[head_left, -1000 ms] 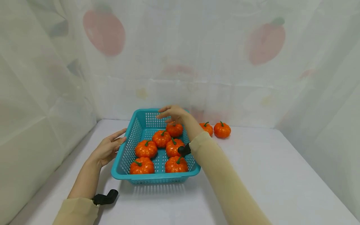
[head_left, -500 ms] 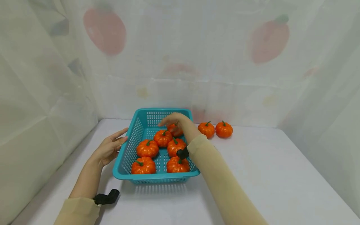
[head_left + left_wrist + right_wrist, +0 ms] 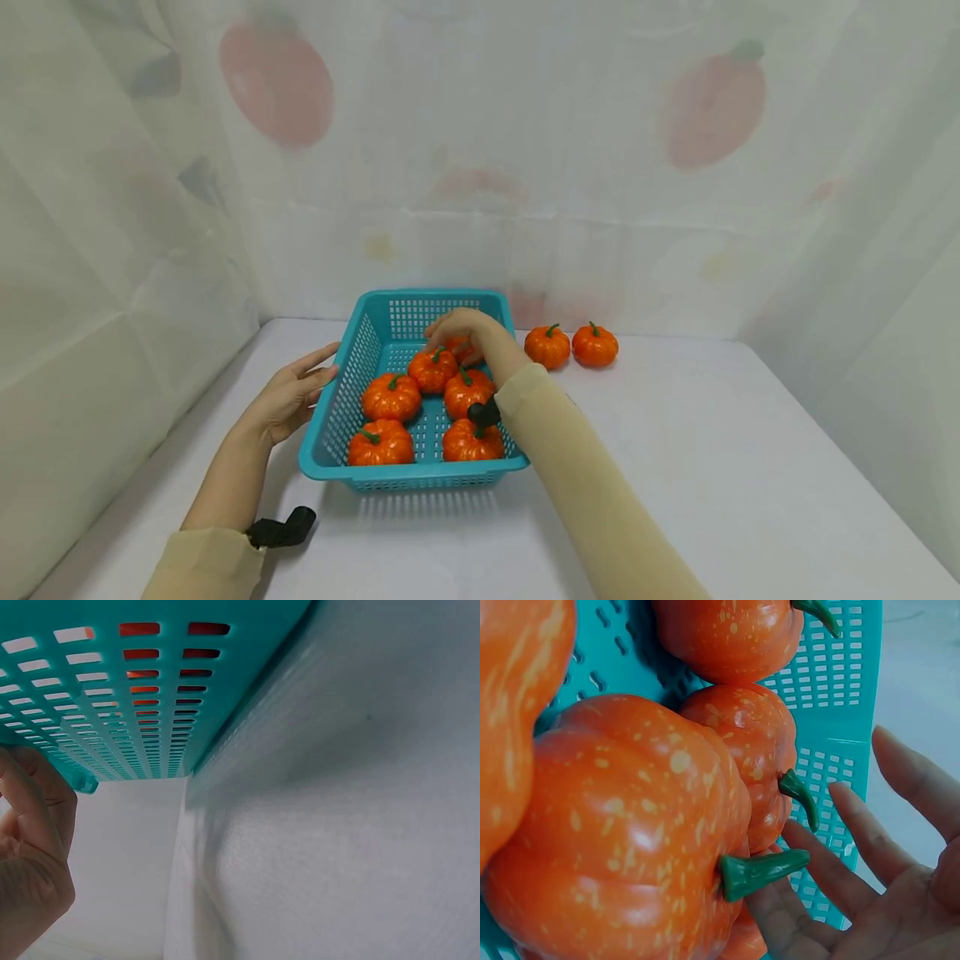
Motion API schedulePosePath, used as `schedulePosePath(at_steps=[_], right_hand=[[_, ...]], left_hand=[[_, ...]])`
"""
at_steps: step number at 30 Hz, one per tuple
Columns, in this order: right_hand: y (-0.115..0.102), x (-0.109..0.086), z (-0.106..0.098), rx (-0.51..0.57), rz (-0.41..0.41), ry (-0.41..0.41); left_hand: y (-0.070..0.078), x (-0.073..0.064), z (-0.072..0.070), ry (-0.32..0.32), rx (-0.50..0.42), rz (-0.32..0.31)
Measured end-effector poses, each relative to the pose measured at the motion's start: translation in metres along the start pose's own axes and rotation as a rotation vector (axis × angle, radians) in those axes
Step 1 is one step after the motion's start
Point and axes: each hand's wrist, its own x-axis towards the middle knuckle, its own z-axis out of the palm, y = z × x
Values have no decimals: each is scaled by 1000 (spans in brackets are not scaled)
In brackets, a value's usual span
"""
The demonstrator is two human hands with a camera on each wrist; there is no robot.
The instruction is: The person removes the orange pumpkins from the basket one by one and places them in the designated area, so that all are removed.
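A turquoise plastic basket point(image 3: 412, 472) holds several small orange pumpkins with green stems, among them a front-left pumpkin point(image 3: 380, 443) and a middle one point(image 3: 432, 372). My left hand point(image 3: 287, 398) is at its left rim, the fingers fairly straight and touching the side; the left wrist view shows these fingers point(image 3: 37, 799) by the rim. Over the back right of the basket, my right hand point(image 3: 468, 330) reaches down and mostly covers a pumpkin point(image 3: 455, 342). In the right wrist view its fingers point(image 3: 870, 840) are spread, close beside a pumpkin with a curved stem point(image 3: 754, 750).
Two more pumpkins stand on the white table right of the basket, one nearer it point(image 3: 547, 347) and one farther right point(image 3: 595, 346). A pale curtain point(image 3: 600, 167) with fruit prints hangs behind the table and along both sides.
My right hand has lowered and drawn slightly nearer over the back-right pumpkin, covering more of it. My left hand stays at the basket's left rim.
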Motion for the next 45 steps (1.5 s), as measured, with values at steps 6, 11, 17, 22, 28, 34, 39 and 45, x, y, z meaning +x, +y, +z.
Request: schedulePosePath(at_steps=[6, 11, 17, 22, 28, 34, 39, 45], right_hand=[[3, -1, 1, -11, -27, 13], [2, -1, 2, -26, -36, 19], [2, 7, 2, -75, -36, 68], [4, 20, 5, -174, -17, 131], [6, 26, 6, -231, -19, 142], [7, 18, 7, -257, -80, 128], [6, 15, 10, -228, -90, 161], [5, 17, 10, -191, -89, 195]], left_hand=[[-2, 1, -2, 5, 26, 0], [-3, 1, -3, 13, 32, -6], [-4, 1, -5, 19, 30, -6], [-3, 1, -5, 21, 26, -6], [-2, 0, -5, 21, 8, -4], [-3, 1, -5, 20, 14, -4], [-3, 1, -6, 15, 9, -1], [-2, 0, -7, 5, -4, 1]])
